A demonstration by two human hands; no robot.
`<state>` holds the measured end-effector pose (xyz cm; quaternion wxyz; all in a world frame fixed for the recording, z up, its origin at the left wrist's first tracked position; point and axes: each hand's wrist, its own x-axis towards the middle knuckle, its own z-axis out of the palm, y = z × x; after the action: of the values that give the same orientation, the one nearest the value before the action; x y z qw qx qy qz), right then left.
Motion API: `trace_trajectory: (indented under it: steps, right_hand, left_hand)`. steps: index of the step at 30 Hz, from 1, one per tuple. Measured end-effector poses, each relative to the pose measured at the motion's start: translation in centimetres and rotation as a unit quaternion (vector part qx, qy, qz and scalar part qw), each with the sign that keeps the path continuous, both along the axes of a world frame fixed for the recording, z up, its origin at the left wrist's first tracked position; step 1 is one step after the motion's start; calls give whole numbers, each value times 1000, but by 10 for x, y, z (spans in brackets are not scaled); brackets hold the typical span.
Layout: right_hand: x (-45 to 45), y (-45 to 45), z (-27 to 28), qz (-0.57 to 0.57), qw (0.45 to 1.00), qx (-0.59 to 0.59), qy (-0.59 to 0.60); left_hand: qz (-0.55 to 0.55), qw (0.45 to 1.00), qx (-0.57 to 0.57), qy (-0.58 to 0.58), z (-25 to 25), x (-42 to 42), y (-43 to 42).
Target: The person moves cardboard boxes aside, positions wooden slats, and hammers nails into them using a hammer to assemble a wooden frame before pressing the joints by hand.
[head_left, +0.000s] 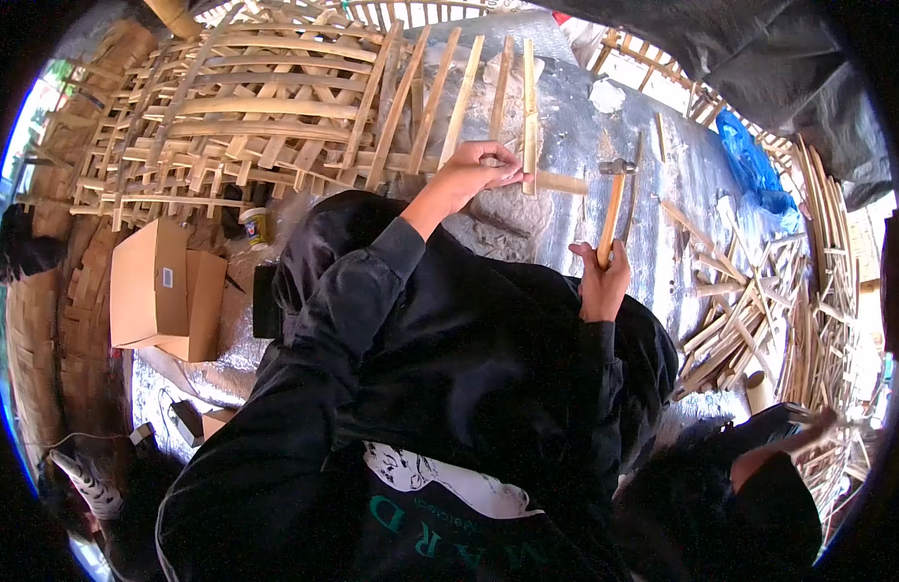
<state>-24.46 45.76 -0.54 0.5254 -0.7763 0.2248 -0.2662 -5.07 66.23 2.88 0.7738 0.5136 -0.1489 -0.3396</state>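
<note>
My right hand (pixel 604 281) is wrapped round the wooden handle of a hammer (pixel 612 211), its metal head pointing away from me. My left hand (pixel 477 175) is closed in a pinch, with the fingertips at a bamboo slat (pixel 529 116). What sits between those fingertips is too small to make out. The slat lies across a bamboo crosspiece (pixel 564 182) that sticks out to the right of it. Other slats (pixel 463 97) stand side by side to the left, joining a woven bamboo lattice (pixel 265 97). A gap separates the hammer head from the slat.
Loose bamboo strips (pixel 750 320) are heaped at the right, near a blue plastic bag (pixel 750 170). Cardboard boxes (pixel 149 286) and a small tub (pixel 255 227) stand at the left. Another person's arm (pixel 779 448) shows at the lower right. A silvery sheet (pixel 653 242) covers the floor.
</note>
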Motion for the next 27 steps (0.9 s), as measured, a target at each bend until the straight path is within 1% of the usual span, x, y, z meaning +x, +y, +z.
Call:
trace_trajectory:
  steps: [2,3,4,6,7,9,12,14,16,20,21,23,25,27]
  right_hand:
    - [1,-5,-4,-1,999,-33,29]
    - [1,-7,-5,-1,999,-32,31]
    - [2,-9,-6,-1,999,-25,43]
    - [3,-11,-9,-3,998,-17,56]
    - [3,-12,-11,-2,998,-6,56]
    - [4,-13,-11,-6,998,5,57]
    - [5,-12,-7,-6,998,19,67]
    - [5,-12,-5,3,998,19,62]
    - [5,-9,0,20,997,23,74]
    - [4,2,11,68,994,41,77]
    - [4,5,15,79,993,13,88]
    - [3,10,25,93,992,17,88]
    - [2,14,28,108,990,20,87]
    - [1,16,28,122,991,10,58]
  left_hand:
    - [-4,988,67,-138,-12,4,1]
    - [7,983,95,-158,-12,3,0]
    - [6,983,95,-156,-12,2,-2]
    - [27,969,111,-217,-11,-2,-5]
    - [25,970,111,-216,-14,-1,-7]
    - [63,942,188,-270,-19,-1,-12]
    - [64,954,165,-241,-26,3,-15]
    - [68,945,187,-258,-29,4,-17]
    - [55,964,153,-212,-29,4,-16]
    - [72,962,121,-233,-31,4,-16]
    - [70,962,124,-231,-30,4,-16]
    - [67,963,129,-228,-28,3,-14]
    - [47,937,208,-276,-24,3,-12]
    - [50,931,215,-289,-23,2,-12]
